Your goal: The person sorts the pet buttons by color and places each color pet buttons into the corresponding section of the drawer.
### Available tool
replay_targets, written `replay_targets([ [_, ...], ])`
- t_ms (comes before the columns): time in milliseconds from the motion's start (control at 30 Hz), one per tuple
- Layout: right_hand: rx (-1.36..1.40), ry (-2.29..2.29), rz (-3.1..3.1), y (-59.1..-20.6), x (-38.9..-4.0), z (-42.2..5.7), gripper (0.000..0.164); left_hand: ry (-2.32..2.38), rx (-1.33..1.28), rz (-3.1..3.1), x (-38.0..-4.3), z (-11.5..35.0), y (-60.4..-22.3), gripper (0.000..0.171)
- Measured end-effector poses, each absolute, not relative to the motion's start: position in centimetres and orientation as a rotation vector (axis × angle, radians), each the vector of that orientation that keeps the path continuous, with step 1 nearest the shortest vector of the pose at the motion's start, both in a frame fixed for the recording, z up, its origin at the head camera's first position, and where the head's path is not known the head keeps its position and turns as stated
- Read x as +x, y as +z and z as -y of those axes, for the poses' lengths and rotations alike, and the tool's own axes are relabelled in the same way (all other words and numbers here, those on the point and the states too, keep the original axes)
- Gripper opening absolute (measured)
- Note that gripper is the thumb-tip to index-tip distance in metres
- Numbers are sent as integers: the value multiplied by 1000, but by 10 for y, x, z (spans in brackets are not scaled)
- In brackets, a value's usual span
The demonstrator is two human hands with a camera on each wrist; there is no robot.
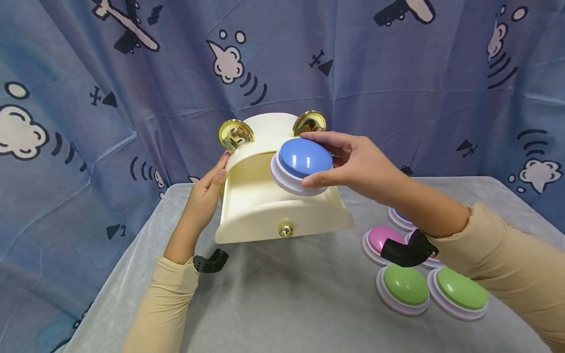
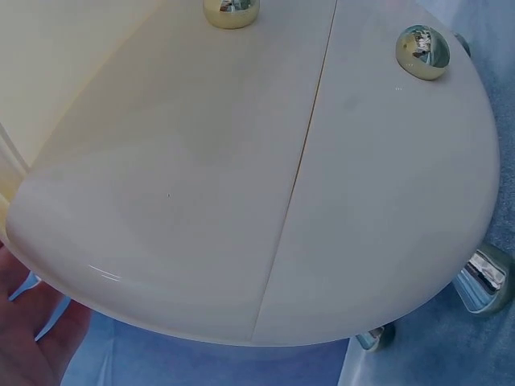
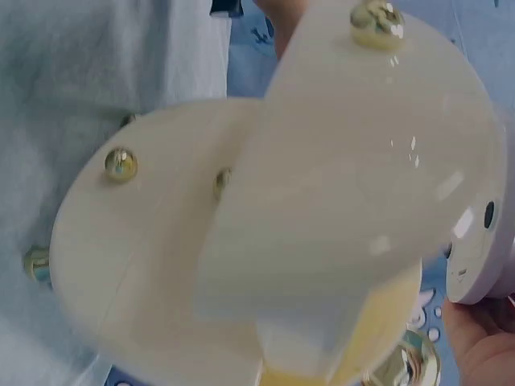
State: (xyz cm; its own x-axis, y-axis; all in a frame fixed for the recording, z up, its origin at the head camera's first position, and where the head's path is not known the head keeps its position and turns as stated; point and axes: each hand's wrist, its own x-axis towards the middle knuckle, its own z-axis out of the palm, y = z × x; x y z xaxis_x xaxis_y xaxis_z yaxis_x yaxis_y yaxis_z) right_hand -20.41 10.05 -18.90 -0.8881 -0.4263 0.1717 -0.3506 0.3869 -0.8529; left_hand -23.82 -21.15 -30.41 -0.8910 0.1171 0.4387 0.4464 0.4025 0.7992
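Observation:
My right hand (image 1: pixel 353 162) holds a blue domed push button (image 1: pixel 305 158) with a white base, thumb on the near rim and fingers behind. It is in front of the upper opening of a cream cabinet shaped like an alarm clock (image 1: pixel 269 122). The cabinet's upper drawer (image 1: pixel 265 223), with a gold knob, is pulled out. My left hand (image 1: pixel 203 196) rests along the cabinet's left side, fingers fairly straight, thumb at the front edge. In the right wrist view, the button's white base (image 3: pixel 483 249) shows beside the drawer front (image 3: pixel 346 161).
Several push buttons lie on the grey-covered table (image 1: pixel 282 304) at right: green ones (image 1: pixel 406 284), a pink one (image 1: pixel 384 239) and a blue one partly hidden by the right arm. Gold bells (image 1: pixel 236 135) top the cabinet. A patterned blue curtain (image 1: pixel 282 59) hangs behind.

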Motion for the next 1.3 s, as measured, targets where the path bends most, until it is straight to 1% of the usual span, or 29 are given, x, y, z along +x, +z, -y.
replay_targets([
  [300,-726,-1597,-2436,-196,-209,-75,77,-1453,-470,2362,-238,212,-304,47],
  [667,-680,-1433,-2498,-203,-216,-54,74,-1450,-469,2351,-238,211,-305,47],
  [867,-776,-1348,-2461,-206,-223,-47,74,-1451,-469,2349,-239,211,-305,47],
  [1100,-899,-1415,-2275,-217,-235,-43,75,-1449,-463,2357,-239,211,-305,47],
  [1300,-845,-1383,-2289,-225,-242,-38,74,-1441,-458,2361,-239,211,-305,47],
])
